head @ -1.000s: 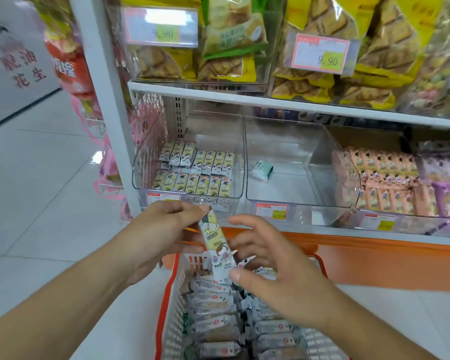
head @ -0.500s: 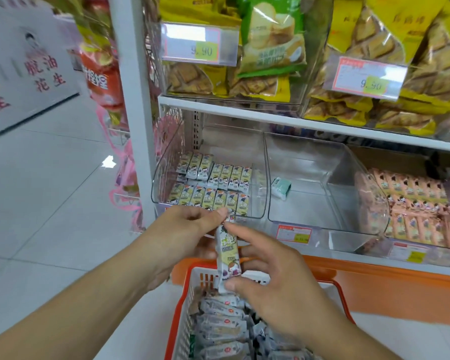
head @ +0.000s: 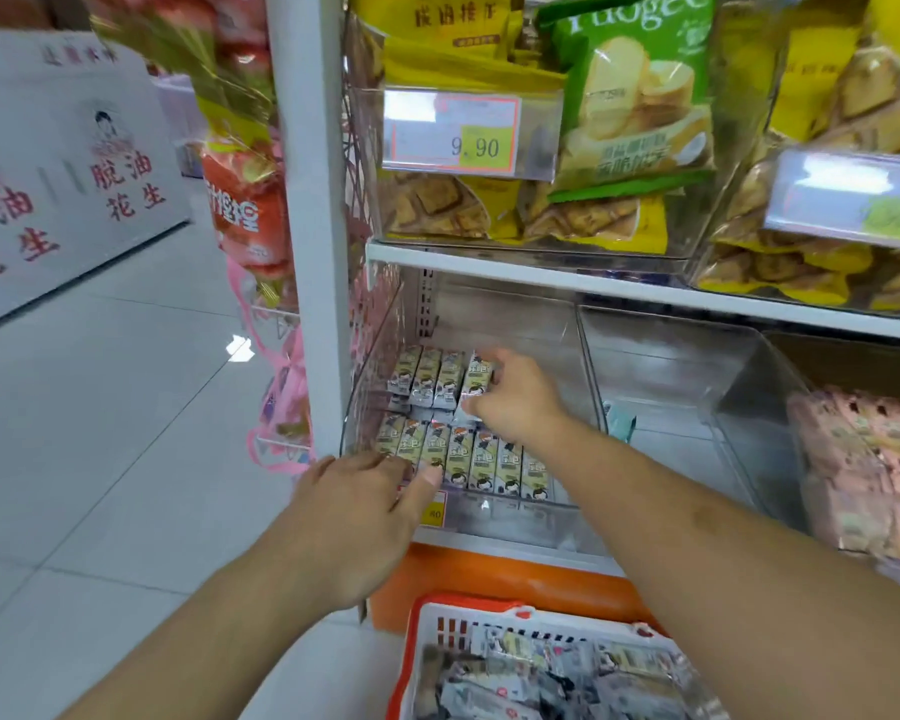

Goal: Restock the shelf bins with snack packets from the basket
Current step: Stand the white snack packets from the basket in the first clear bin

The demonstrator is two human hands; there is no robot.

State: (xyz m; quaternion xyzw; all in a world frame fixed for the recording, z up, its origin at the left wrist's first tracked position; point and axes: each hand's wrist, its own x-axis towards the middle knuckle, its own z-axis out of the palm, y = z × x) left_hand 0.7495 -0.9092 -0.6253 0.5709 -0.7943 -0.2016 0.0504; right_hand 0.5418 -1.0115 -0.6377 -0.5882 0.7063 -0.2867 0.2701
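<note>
A clear shelf bin (head: 567,506) on the lower shelf holds two rows of small green-and-white snack packets (head: 489,465). My right hand (head: 515,397) reaches into the bin and pinches one snack packet (head: 476,379) at the right end of the back row. My left hand (head: 365,506) rests at the bin's front left edge, fingers relaxed and empty, thumb touching the front row. The orange-rimmed white basket (head: 422,641) sits below, filled with several more packets (head: 552,672).
A second clear bin (head: 697,387) to the right holds one teal packet (head: 619,420). Pink packets (head: 863,459) fill the bin at far right. Yellow and green snack bags (head: 635,96) crowd the shelf above. A white upright post (head: 313,252) stands left of the bin.
My right hand carried the packet from above the basket up into the bin's back row. My left hand let go of it and moved to the bin's front edge. The view came closer.
</note>
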